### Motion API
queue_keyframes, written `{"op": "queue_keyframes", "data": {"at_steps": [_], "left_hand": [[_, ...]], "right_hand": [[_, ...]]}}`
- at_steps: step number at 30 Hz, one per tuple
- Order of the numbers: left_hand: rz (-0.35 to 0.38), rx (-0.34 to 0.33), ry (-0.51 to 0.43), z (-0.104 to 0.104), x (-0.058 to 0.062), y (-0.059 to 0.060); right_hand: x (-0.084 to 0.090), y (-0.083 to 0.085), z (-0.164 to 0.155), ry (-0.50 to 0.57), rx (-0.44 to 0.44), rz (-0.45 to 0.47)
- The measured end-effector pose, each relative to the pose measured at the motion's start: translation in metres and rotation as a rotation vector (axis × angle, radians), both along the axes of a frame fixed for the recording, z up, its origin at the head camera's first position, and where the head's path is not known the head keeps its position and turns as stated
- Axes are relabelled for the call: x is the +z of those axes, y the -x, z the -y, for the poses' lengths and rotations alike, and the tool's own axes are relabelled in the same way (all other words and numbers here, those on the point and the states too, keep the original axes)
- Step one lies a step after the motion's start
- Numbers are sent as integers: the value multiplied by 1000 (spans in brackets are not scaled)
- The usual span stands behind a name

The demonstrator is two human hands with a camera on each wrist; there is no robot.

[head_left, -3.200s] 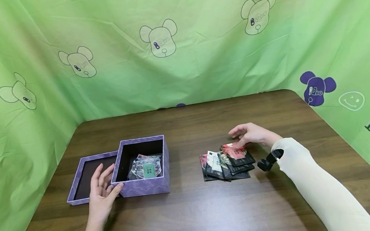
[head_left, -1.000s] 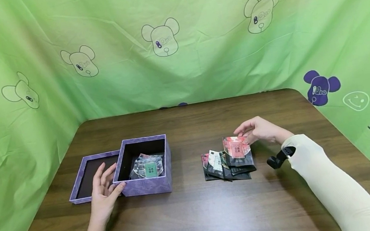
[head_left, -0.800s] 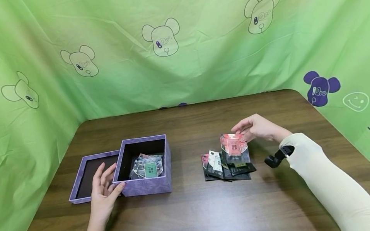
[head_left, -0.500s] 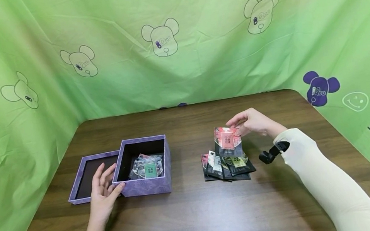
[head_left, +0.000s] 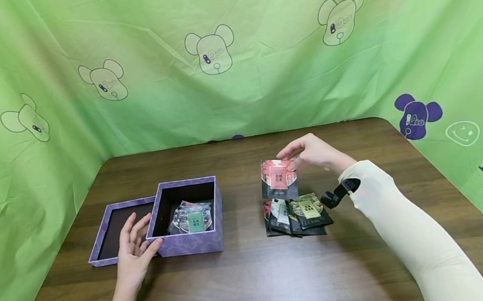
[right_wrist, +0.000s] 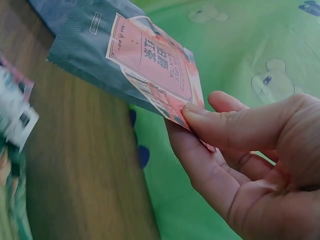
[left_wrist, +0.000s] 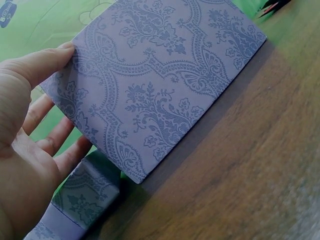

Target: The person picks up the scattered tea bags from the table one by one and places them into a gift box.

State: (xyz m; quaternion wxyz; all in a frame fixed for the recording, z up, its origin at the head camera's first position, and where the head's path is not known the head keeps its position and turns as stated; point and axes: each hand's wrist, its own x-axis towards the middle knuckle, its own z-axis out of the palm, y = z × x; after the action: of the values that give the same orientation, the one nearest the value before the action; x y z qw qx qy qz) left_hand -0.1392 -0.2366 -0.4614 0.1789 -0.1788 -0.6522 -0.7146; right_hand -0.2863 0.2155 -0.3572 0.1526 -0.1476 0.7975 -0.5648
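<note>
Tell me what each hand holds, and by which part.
The right hand pinches a red tea packet by its top edge, clear of the pile. The left hand holds nothing; its thumb touches the purple box.

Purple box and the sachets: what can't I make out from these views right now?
- Purple box contents: the head view shows only the top sachets; the near wall hides anything below.
- Sachet pile: the count is unclear in the head view because they overlap, and it is blurred at the edge of the right wrist view.
- Red sachet in the right hand: small print too tiny.
- Left hand: the left wrist view cuts off its fingertips behind the box.
</note>
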Motion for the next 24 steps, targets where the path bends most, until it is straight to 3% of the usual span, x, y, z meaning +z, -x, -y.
{"op": "queue_keyframes", "data": {"at_steps": [24], "left_hand": [[-24,-16,-16,1,-1,2]], "right_hand": [[39,1,99,69,66,21]]}}
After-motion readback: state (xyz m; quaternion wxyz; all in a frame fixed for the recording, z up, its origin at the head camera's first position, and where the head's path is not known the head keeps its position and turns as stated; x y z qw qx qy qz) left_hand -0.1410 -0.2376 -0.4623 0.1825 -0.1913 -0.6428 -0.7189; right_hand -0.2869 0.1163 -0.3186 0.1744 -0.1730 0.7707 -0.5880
